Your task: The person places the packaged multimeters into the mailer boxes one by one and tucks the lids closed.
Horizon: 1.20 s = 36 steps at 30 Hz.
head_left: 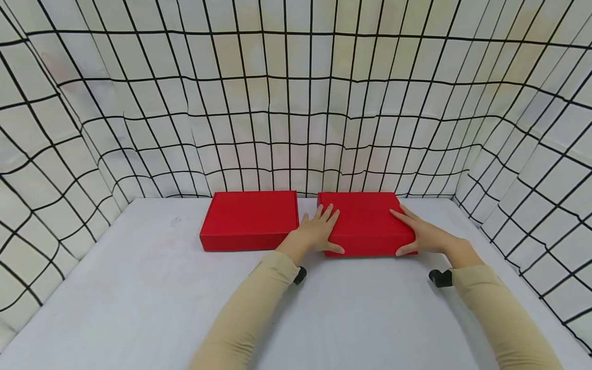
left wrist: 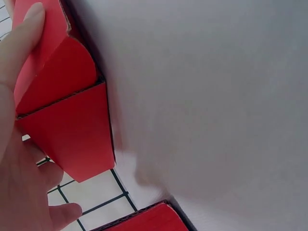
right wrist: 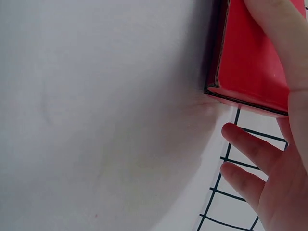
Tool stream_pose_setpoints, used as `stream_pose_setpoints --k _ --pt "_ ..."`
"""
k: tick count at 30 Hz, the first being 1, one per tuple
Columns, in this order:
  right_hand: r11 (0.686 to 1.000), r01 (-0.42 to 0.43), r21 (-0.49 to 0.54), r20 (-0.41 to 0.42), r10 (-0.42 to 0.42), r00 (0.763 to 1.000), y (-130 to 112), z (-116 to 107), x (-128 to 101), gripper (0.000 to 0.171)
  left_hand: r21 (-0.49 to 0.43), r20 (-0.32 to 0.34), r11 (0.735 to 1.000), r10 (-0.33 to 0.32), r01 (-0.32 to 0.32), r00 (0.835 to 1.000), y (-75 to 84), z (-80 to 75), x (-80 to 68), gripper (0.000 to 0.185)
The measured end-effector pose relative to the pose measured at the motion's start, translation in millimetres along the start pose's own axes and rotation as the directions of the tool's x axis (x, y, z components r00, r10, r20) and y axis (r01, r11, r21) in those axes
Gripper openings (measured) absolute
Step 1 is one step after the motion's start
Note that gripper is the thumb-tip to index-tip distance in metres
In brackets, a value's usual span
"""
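Two flat red boxes lie side by side at the back of a white table. Both hands are on the right red box. My left hand lies at its front left corner, fingers straight on the lid and thumb on the front face. My right hand lies the same way at the front right corner. The left wrist view shows the box's side close up with the left hand against it. In the right wrist view the right hand spreads past a corner of the box.
The left red box sits closed a small gap away from the held one, and its edge shows in the left wrist view. White cloth walls with a black grid enclose the table at the back and both sides.
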State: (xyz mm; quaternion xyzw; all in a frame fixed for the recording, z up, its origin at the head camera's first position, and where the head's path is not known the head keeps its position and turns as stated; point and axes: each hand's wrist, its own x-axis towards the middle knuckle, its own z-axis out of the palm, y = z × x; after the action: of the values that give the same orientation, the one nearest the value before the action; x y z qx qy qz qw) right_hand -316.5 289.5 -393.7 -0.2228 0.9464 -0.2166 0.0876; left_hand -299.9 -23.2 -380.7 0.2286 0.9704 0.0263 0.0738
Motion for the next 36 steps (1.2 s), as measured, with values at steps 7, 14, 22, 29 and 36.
stream_pose_setpoints --k 7,14,22,29,36 --pt "0.998 -0.049 -0.040 -0.010 0.049 0.999 -1 2 1 0.114 -0.029 0.026 1.000 0.007 -0.006 1.000 2.5 0.7 0.3 0.107" --pt "0.997 -0.034 -0.075 -0.009 0.034 0.999 -8 2 1 0.110 -0.089 0.042 0.996 -0.003 0.007 0.999 3.2 0.0 -0.9 0.108" --pt "0.987 -0.055 -0.153 -0.008 0.055 0.998 -18 2 4 0.108 -0.093 0.016 0.996 -0.014 0.016 1.000 6.1 2.8 -3.1 0.104" --pt "0.987 -0.065 -0.147 -0.002 0.066 0.998 -18 2 5 0.105 -0.048 -0.019 0.998 -0.034 0.033 0.999 8.1 3.3 -4.2 0.102" --pt "0.987 -0.038 -0.156 0.004 0.039 0.999 -21 3 4 0.102 -0.049 -0.021 0.998 -0.046 0.044 0.999 7.2 4.1 -2.9 0.099"
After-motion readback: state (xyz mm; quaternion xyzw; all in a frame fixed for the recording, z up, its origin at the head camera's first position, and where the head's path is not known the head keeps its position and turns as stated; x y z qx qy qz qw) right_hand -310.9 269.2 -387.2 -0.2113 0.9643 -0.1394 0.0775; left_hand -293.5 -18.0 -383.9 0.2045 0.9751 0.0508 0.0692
